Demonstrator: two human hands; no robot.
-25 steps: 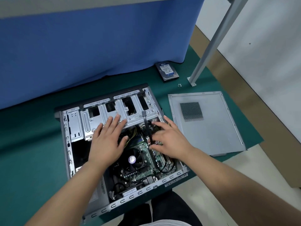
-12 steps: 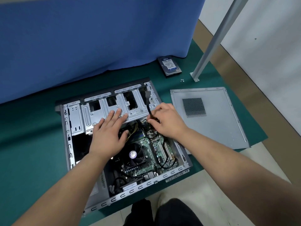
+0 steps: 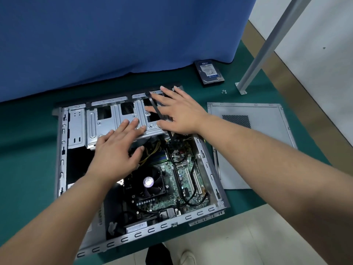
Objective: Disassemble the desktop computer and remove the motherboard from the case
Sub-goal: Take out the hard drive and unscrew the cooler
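Hands of a person reach into an open desktop computer case (image 3: 61, 150) lying on its side on a green surface (image 3: 28, 150), seen from above. The left hand (image 3: 116, 152) lies flat with fingers straight and spread, its fingertips resting on the silver metal drive cage (image 3: 107, 127) at the far end of the case; it holds nothing. The right hand (image 3: 179, 113) is also spread open with straight fingers over the far right corner of the cage, and a flat black cable (image 3: 156, 109) runs under its fingers, from the cage's top edge down toward the motherboard; whether the hand grips the cable cannot be told. The green motherboard (image 3: 172, 178) sits inside the case, nearer the viewer, with a black cooler fan (image 3: 149, 180) on it and black wires looping over its right side. Just right of the case lies a grey side panel (image 3: 257, 150). Beyond it, near a blue cloth backdrop (image 3: 114, 39), a hard drive (image 3: 209, 72) lies beside small screws (image 3: 224, 91) and a metal post (image 3: 267, 44).
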